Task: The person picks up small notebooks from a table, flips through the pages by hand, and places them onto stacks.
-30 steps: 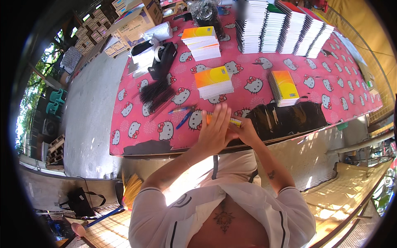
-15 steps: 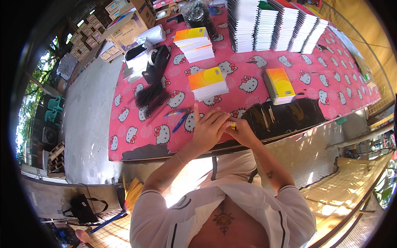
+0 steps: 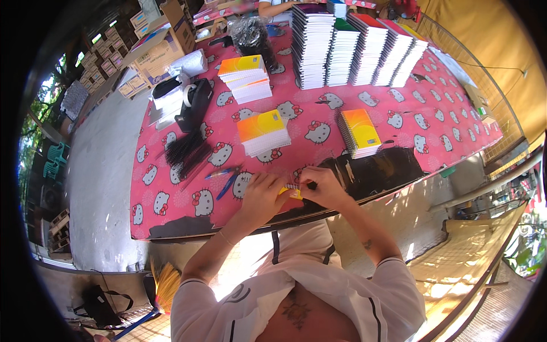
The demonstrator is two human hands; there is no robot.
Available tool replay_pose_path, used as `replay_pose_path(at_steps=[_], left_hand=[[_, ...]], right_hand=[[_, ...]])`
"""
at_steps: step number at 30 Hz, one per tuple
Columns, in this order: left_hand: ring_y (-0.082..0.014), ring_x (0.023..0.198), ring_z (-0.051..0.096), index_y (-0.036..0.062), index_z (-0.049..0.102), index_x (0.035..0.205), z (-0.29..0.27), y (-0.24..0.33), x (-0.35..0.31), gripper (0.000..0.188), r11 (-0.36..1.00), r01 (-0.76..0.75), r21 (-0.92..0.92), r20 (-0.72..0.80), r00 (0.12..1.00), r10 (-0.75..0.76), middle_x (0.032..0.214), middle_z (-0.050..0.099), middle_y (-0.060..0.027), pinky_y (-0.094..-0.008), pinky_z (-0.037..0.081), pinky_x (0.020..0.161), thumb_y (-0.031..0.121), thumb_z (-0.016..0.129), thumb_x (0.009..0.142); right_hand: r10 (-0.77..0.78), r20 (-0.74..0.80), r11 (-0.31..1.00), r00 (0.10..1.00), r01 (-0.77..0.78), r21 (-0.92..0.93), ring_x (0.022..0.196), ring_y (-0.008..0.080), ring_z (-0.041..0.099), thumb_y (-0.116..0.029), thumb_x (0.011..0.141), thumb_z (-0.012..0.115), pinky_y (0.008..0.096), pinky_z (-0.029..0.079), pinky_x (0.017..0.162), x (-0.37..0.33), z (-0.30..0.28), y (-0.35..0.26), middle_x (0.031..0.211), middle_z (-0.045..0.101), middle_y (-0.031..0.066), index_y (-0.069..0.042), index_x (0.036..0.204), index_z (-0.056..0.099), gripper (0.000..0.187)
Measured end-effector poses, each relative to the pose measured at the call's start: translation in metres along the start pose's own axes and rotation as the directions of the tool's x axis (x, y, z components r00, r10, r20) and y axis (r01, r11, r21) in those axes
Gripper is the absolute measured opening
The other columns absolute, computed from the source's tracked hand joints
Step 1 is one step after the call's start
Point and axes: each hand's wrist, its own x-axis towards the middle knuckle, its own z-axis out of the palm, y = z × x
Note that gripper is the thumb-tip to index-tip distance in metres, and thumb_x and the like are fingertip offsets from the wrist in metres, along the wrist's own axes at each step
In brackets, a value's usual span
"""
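Observation:
A small yellow notebook [image 3: 296,194] with a spiral edge lies low between my hands at the table's near edge, mostly covered by fingers. My left hand [image 3: 263,195] is closed on its left side. At the spiral's right end, the fingers of my right hand [image 3: 323,188] are pinched together on the notebook's edge. Left of my hands lies a pair of blue-handled pliers [image 3: 228,185]. Black spiral coils [image 3: 185,155] lie in a heap beyond the pliers. Straight ahead sits a stack of orange-yellow notebooks [image 3: 264,133], and a spiral-bound stack [image 3: 358,133] stands to the right.
Another orange-yellow stack [image 3: 245,78] stands farther back, near a black tape dispenser [image 3: 194,105]. Tall piles of spiral notebooks [image 3: 312,48] line the far side. A cardboard box [image 3: 162,51] is at far left. Black worn patches mark the pink tablecloth [image 3: 228,139]. A person's sleeve [image 3: 275,8] shows beyond.
My hands have drawn apart a little and the right has turned inward, so the notebook's spiral edge now shows. The whole view has shifted slightly, bringing another person into sight at the top.

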Motion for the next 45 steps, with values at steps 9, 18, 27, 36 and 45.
replay_pose_path(at_steps=[9, 18, 27, 36, 45], left_hand=[[-0.0277, 0.081, 0.069, 0.0036, 0.066, 0.115, -0.034, 0.046, 0.105, 0.027, 0.853, 0.172, -0.493, 0.068, 0.985, -0.159, 0.097, 0.068, -0.0158, -0.0361, 0.056, 0.068, 0.017, 0.068, 0.092], [-0.0326, 0.099, 0.057, 0.0096, 0.069, 0.123, 0.118, -0.001, 0.249, 0.033, 0.861, -0.001, -0.508, 0.010, 1.000, 0.007, 0.112, 0.062, -0.0151, -0.0420, 0.047, 0.091, 0.022, 0.068, 0.092], [-0.0347, 0.103, 0.063, 0.0059, 0.070, 0.110, 0.095, -0.026, 0.193, 0.024, 0.857, -0.052, -0.513, -0.357, 0.920, -0.158, 0.110, 0.068, -0.0131, -0.0419, 0.050, 0.089, 0.019, 0.070, 0.090], [-0.0316, 0.092, 0.070, 0.0030, 0.073, 0.101, 0.018, -0.141, 0.071, 0.024, 0.993, -0.058, 0.103, -0.106, 0.992, 0.069, 0.102, 0.073, -0.0126, -0.0402, 0.057, 0.078, 0.017, 0.078, 0.082], [-0.0287, 0.074, 0.072, 0.0139, 0.079, 0.097, 0.007, -0.148, 0.092, 0.017, 0.967, 0.250, -0.044, 0.026, 0.968, -0.249, 0.090, 0.074, -0.0122, -0.0391, 0.057, 0.069, 0.028, 0.073, 0.088]], right_hand=[[0.331, -0.327, 0.831, 0.885, -0.110, 0.545, 0.104, 0.0123, 0.061, -0.018, 0.097, 0.067, 0.0264, 0.051, 0.083, -0.015, -0.042, -0.047, 0.115, 0.065, 0.0058, 0.001, 0.136, 0.055, 0.045], [0.392, -0.344, 0.920, 0.853, -0.362, 0.151, 0.097, 0.0156, 0.065, -0.016, 0.094, 0.068, 0.0319, 0.052, 0.083, 0.022, -0.186, 0.063, 0.115, 0.069, 0.0133, 0.002, 0.131, 0.062, 0.041], [-0.044, -0.512, 0.626, 0.858, -0.376, -0.683, 0.125, 0.0356, 0.051, -0.030, 0.090, 0.069, 0.0511, 0.041, 0.104, -0.004, -0.142, 0.065, 0.139, 0.050, 0.0164, -0.003, 0.141, 0.051, 0.060], [-0.133, -0.194, 0.870, 0.972, 0.020, -0.493, 0.130, 0.0367, 0.049, -0.023, 0.089, 0.071, 0.0501, 0.039, 0.106, 0.013, -0.020, 0.016, 0.141, 0.051, 0.0156, -0.007, 0.136, 0.057, 0.051], [0.081, -0.240, 0.990, 0.967, -0.107, -0.097, 0.113, 0.0399, 0.060, -0.021, 0.088, 0.071, 0.0421, 0.049, 0.096, 0.071, 0.034, 0.079, 0.122, 0.060, 0.0237, 0.003, 0.132, 0.054, 0.052]])
